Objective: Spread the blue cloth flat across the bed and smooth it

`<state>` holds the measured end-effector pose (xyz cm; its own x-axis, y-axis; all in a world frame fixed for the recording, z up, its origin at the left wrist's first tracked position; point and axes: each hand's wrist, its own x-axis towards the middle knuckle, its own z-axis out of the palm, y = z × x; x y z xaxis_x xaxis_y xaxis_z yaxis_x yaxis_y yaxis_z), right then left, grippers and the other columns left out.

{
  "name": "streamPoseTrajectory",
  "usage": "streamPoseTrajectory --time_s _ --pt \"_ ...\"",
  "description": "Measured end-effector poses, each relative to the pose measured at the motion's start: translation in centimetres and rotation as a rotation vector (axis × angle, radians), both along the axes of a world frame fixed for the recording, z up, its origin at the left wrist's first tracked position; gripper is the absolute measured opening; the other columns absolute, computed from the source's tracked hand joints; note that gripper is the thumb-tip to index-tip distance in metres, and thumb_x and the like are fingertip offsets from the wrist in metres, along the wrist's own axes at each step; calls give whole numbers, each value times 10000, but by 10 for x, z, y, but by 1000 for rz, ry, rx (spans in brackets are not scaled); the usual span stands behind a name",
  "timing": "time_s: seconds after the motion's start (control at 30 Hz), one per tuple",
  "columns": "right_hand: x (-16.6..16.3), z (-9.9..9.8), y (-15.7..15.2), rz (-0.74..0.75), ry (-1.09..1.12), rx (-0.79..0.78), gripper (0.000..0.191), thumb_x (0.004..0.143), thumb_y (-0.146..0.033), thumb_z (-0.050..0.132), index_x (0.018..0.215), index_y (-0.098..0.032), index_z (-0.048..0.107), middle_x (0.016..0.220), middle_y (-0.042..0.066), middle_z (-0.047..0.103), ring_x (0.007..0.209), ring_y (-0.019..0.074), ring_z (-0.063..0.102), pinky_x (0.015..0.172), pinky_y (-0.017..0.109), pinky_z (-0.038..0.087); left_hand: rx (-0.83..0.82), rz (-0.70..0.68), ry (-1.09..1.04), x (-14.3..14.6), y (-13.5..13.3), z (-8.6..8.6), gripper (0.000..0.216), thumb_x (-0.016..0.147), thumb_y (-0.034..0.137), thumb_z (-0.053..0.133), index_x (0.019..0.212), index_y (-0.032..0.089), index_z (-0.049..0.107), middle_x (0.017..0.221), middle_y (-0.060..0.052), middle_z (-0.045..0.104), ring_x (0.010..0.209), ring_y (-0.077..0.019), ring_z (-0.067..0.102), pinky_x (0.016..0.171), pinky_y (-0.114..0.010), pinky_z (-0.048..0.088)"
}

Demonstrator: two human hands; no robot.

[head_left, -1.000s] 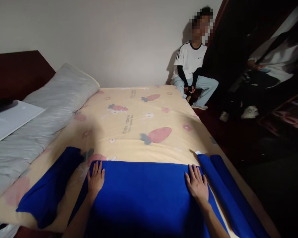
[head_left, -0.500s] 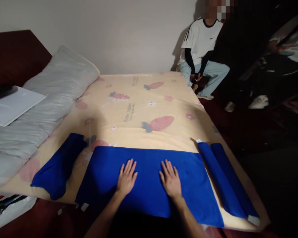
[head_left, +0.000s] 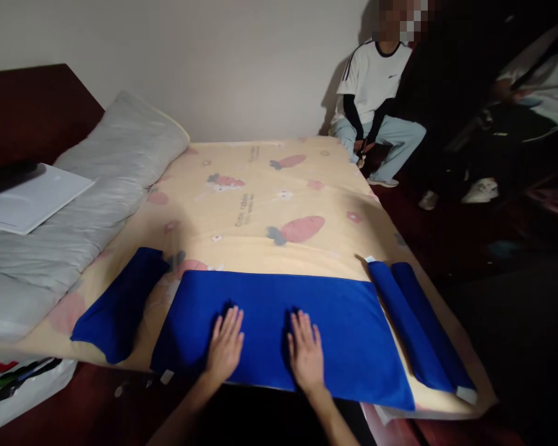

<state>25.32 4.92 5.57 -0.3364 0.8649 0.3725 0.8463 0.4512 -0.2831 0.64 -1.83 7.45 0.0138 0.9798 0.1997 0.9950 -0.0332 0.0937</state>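
both hands, left hand (head_left: 225,348) and right hand (head_left: 305,354), are pressed flat with fingers spread on the blue towel (head_left: 279,331), gripping nothing, towel lying along the near edge of the yellow carrot-print blanket (head_left: 279,204), between two other folded blue cloths on that blanket

1. A plain white wall (head_left: 223,68) closes the far side of the room.
2. A dark red headboard (head_left: 32,111) stands at the left.
3. The bed (head_left: 279,192) has a pale yellow cover with a carrot print.
4. A dark wardrobe (head_left: 451,80) is at the far right.
5. The floor (head_left: 516,322) on the right is dark; light falls mostly on the bed.
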Motion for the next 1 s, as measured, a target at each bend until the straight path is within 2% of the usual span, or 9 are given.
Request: streamPoseTrajectory --time_s 0.1,0.17,0.3,0.43,0.57,0.7,0.77,0.9,1.0 --pt "-42 -9 -17 173 -16 -109 597 986 -269 308 1557 -260 131 1575 68 312 1452 230 333 1153 465 323 -23 -135 -39 59 17 -7 640 986 253 263 1553 228 -31 1588 -29 328 1468 -166 306 1189 -400 315" --pt "-33 -12 -20 173 -42 -142 575 991 -320 326 1547 -256 195 1578 68 304 1451 240 334 1151 475 321 -67 -158 -64 62 13 -9 627 993 300 254 1555 254 -19 1596 -10 302 1470 -162 300 1190 -396 329" --pt "56 -11 -16 -28 -93 -40 604 980 -482 367 1533 -265 258 1572 78 330 1434 267 363 1136 497 323 -134 -36 -40 -13 -28 -15 591 991 380 287 1554 346 112 1601 27 285 1459 -196 328 1173 -432 352" --pt "157 -17 -19 -156 -74 59 620 983 -491 301 1549 -253 217 1542 93 395 1412 282 398 1125 512 344 -55 233 45 -113 -86 -32 566 978 389 315 1530 266 281 1554 -79 394 1412 -269 410 1143 -497 326" --pt "195 -23 -24 -127 -34 102 588 981 -433 319 1541 -270 251 1495 90 467 1383 280 439 1107 498 387 47 276 106 -149 -113 -27 520 995 348 275 1507 272 325 1530 -85 439 1390 -237 444 1178 -507 215" --pt "156 -9 -22 -199 30 129 554 988 -383 333 1511 -199 338 1509 131 439 1421 297 379 1106 511 384 103 191 140 -113 -91 9 567 995 258 318 1548 240 193 1523 -105 444 1376 -230 462 1188 -495 177" --pt "114 2 -22 -104 71 139 535 985 -343 367 1503 -212 353 1524 112 420 1427 286 371 1113 492 378 87 106 120 -77 -69 21 584 999 242 310 1558 209 144 1527 -94 440 1407 -210 418 1188 -435 211" --pt "17 15 -29 151 34 17 556 984 -276 383 1529 -264 274 1569 49 349 1459 203 317 1168 395 310 15 -92 92 10 -23 16 611 1006 309 307 1561 224 68 1584 1 342 1472 -130 285 1211 -353 218" --pt "-27 10 -33 231 -28 -53 544 986 -260 352 1525 -219 289 1561 63 354 1458 211 319 1170 396 298 -44 -178 1 60 0 3 593 1009 298 253 1562 197 65 1612 -6 267 1496 -141 222 1226 -386 223"
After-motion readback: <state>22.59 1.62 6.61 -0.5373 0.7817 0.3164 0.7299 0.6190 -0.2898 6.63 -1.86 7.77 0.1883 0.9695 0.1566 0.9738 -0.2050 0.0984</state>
